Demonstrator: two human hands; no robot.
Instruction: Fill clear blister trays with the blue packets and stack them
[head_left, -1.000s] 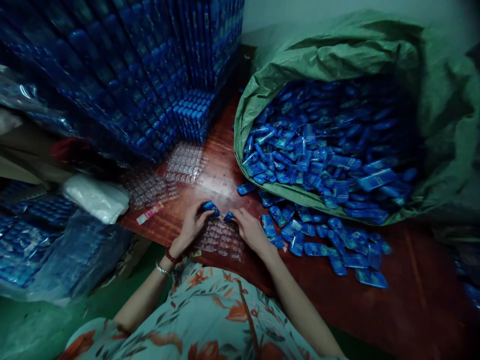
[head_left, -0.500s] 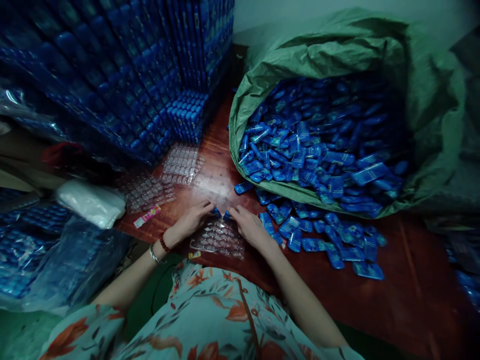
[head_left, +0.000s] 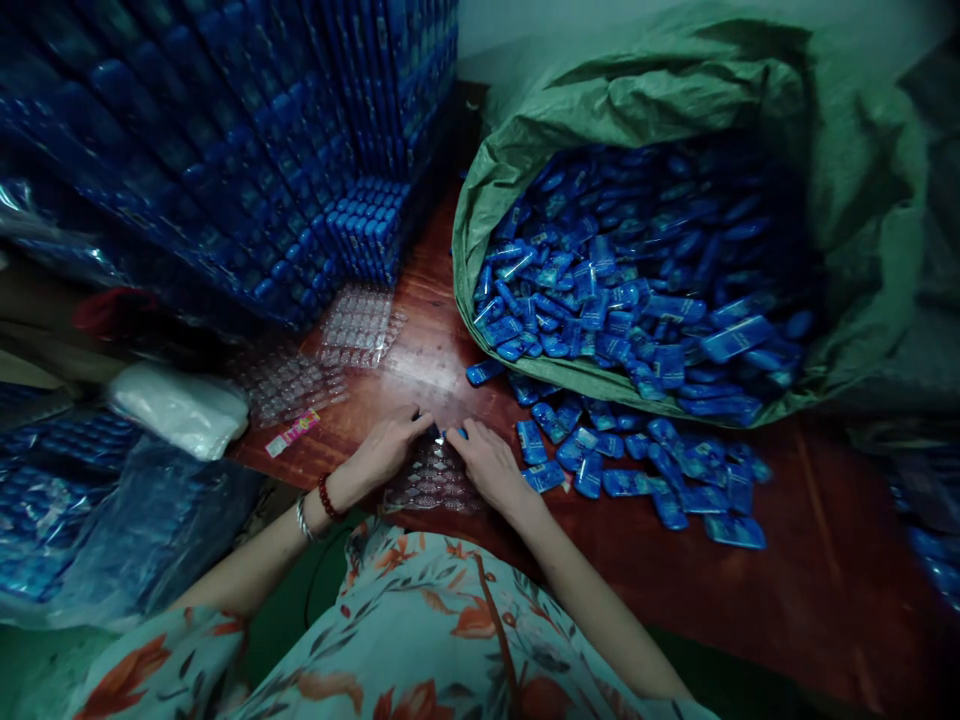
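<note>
Green sack [head_left: 637, 100] behind loose blue packets [head_left: 589, 475].

Scene dimly lit, blue-green cast. Pale glare is thrown on the table [head_left: 427, 368]; the depths of the sack [head_left: 645, 95] and the stack [head_left: 225, 150] are shadowed. Edges are darkened, stretched, smeared; print on packs [head_left: 589, 476] is blurred.

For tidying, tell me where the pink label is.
On the head view's left, the pink label lies on the table between the white plastic bundle and the left hand.
</note>
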